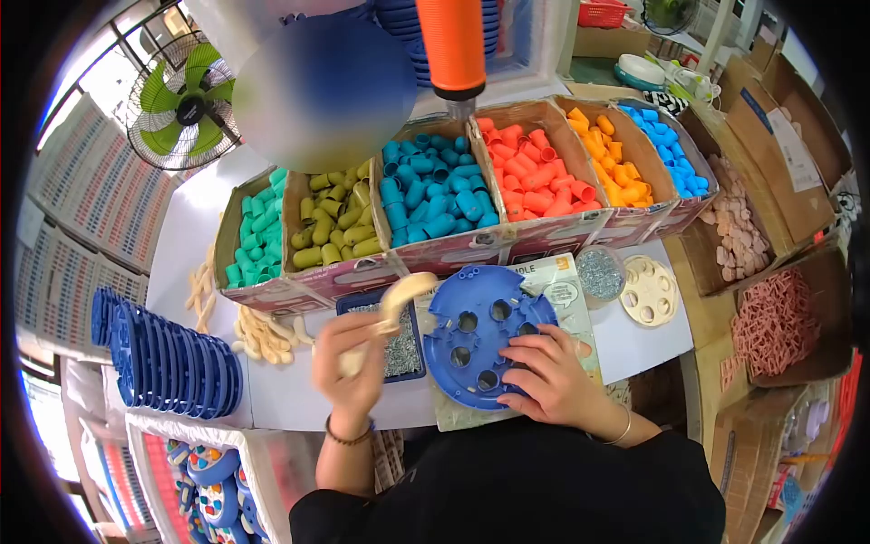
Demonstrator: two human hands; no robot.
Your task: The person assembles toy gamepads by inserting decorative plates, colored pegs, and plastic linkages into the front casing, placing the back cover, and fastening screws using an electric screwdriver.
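Note:
My left hand (349, 363) is raised over the table, closed on a curved cream plastic piece (405, 295). A round blue plastic base (480, 337) with several round holes lies in front of me on a printed sheet (566, 313). My right hand (553, 376) rests on the right side of the base, fingers spread over its edge. Left of the base, partly behind my left hand, is a dark blue tray (403, 349) of small metal parts. More cream curved pieces (263, 334) lie on the table to the left.
Cardboard bins (313, 283) of coloured caps stand along the back. Stacked blue bases (177, 363) are at the left. A clear tub (600, 274), a cream disc (649, 290) and a box of pink parts (775, 322) sit at the right. An orange tool (453, 45) hangs above.

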